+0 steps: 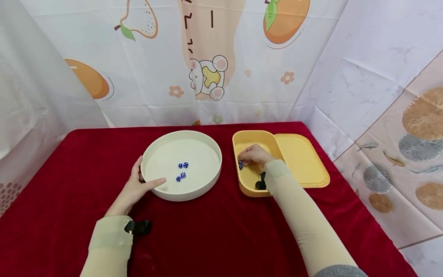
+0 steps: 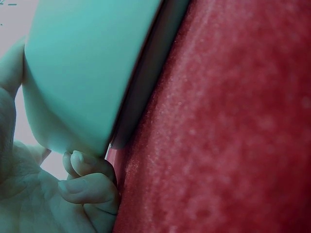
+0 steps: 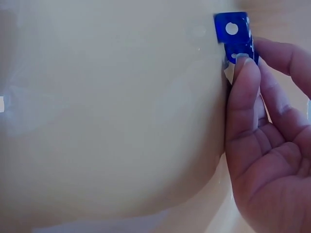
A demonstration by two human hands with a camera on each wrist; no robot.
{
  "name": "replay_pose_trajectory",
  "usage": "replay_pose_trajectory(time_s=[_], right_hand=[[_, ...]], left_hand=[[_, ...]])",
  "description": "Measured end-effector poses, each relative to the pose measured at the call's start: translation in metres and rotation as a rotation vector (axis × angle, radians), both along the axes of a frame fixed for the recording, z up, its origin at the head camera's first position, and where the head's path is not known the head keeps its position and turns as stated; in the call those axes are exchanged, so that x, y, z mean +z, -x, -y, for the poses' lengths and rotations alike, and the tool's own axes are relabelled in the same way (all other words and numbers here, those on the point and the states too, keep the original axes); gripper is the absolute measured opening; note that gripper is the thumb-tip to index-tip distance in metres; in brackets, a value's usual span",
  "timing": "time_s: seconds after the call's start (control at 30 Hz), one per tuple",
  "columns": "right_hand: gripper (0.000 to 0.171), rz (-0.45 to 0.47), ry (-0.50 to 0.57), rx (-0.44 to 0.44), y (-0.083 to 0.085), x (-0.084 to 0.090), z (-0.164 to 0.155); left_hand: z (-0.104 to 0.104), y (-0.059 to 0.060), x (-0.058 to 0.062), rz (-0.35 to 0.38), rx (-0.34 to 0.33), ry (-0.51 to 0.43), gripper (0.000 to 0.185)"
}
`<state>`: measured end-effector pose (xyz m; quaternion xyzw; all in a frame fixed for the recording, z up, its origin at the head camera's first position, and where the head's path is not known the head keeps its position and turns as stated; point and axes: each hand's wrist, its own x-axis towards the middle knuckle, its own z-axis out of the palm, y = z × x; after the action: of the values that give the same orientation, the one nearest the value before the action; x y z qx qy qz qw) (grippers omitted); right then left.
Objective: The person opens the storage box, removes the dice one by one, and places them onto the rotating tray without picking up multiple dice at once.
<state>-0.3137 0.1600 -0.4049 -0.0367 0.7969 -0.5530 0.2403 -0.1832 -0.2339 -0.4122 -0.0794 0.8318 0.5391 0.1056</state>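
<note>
My left hand (image 1: 135,187) grips the left side of a round white tray (image 1: 183,195), thumb over the rim. In the left wrist view its curled fingers (image 2: 92,189) are against the tray's outer wall (image 2: 87,73), close over the red cloth. Several blue dice (image 1: 183,175) with white pips lie inside the tray. My right hand (image 1: 255,154) reaches into a yellow box (image 1: 250,191) at its left wall. Thumb and fingers pinch a blue die (image 3: 235,54), with another blue die (image 3: 232,28) right beside it in the right wrist view.
A yellow lid (image 1: 304,161) lies at the box's right side. Red cloth (image 1: 204,238) covers the table. A printed curtain (image 1: 155,77) hangs behind its far edge. Dark straps sit at both wrists, the left one (image 1: 138,227) plainly visible.
</note>
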Motion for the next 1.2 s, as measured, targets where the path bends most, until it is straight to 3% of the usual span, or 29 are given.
replay_pose_trajectory(time_s=[0.43,0.77,1.03,1.2], right_hand=[[0.026,0.033,0.073,-0.027,0.005,0.001,0.000],[0.021,0.038,0.106,-0.095,0.001,0.015,0.004],[0.019,-0.003,0.116,-0.122,0.000,0.026,0.010],[0.015,-0.058,0.151,-0.186,-0.001,0.036,0.016]], left_hand=[[-0.001,0.000,0.002,0.004,0.001,-0.001,0.120],[0.000,0.000,0.000,0.014,-0.001,0.007,0.121],[0.000,-0.001,0.000,0.012,-0.005,-0.003,0.121],[-0.001,-0.001,0.001,0.007,0.000,-0.003,0.120]])
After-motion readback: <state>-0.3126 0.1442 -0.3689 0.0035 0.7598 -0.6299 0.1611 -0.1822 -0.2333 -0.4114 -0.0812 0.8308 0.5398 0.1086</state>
